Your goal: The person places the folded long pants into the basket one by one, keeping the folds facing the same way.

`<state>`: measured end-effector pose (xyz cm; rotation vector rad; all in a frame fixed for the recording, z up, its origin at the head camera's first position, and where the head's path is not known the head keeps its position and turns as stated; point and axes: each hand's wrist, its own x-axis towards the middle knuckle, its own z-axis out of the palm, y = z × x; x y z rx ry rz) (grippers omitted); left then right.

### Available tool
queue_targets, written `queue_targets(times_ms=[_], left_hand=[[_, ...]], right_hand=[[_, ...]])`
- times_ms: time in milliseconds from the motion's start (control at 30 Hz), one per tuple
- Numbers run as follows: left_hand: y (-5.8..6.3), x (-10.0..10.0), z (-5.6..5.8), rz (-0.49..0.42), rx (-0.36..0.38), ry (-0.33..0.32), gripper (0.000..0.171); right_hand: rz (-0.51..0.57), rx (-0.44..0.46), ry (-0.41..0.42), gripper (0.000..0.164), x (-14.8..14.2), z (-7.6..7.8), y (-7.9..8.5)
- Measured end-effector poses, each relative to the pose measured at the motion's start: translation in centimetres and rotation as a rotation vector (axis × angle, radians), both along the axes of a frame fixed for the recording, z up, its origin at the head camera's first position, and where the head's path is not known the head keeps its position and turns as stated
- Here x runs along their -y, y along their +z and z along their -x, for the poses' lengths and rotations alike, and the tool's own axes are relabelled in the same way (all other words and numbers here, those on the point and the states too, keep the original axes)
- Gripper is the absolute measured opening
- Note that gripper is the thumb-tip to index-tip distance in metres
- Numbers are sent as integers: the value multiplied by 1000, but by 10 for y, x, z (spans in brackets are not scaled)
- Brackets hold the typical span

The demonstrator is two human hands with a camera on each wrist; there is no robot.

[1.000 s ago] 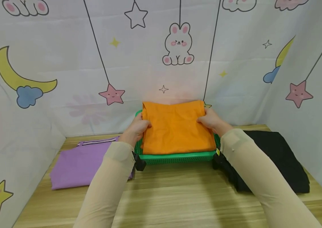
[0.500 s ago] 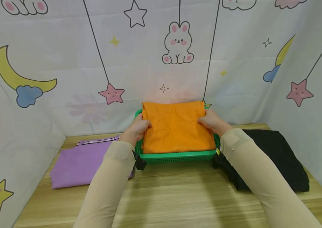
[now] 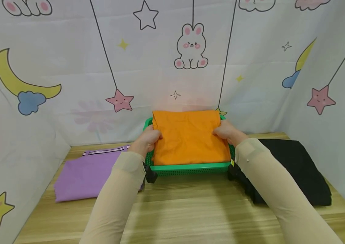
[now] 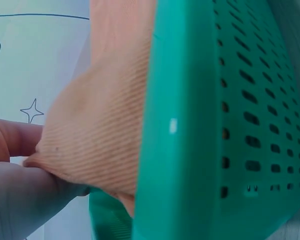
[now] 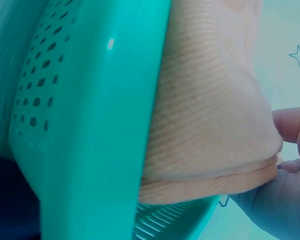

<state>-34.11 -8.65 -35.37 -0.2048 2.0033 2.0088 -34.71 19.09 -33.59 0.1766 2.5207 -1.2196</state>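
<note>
A folded orange cloth [image 3: 190, 139] lies in a green perforated basket [image 3: 190, 168] against the back wall. My left hand [image 3: 148, 139] pinches the cloth's left edge between thumb and fingers, as the left wrist view also shows with the cloth [image 4: 100, 120] beside the basket rim [image 4: 177, 120]. At the opposite side, my right hand [image 3: 227, 131] pinches the right edge; in the right wrist view the cloth's folded layers [image 5: 215, 115] sit between thumb and fingers. The cloth's back part stands higher than the basket's rear rim. Its underside is hidden.
To the left on the wooden table [image 3: 178, 210] lies a folded purple cloth [image 3: 84, 176] with a striped band. A folded black cloth [image 3: 297, 173] lies to the right, partly behind my right sleeve. A white printed curtain [image 3: 160, 67] closes off the back and sides.
The cloth's rear edge has sunk slightly toward the basket, and both hands have lowered a little with it. The grip on both sides looks the same.
</note>
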Motion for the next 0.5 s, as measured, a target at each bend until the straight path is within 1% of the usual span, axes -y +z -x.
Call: queue_targets(times_ms=[233,400,500], left_hand=[[0,0,-1,6,49,-10,74],[-1,0,0,4,60,-14,77],[-1,1,0,1,61,-18,78]], right_hand=[[-39,12,33,62,0,2,-2],[-46,9,42,57,-1,4,-4],[-47,8,39,57,0,3,-5]])
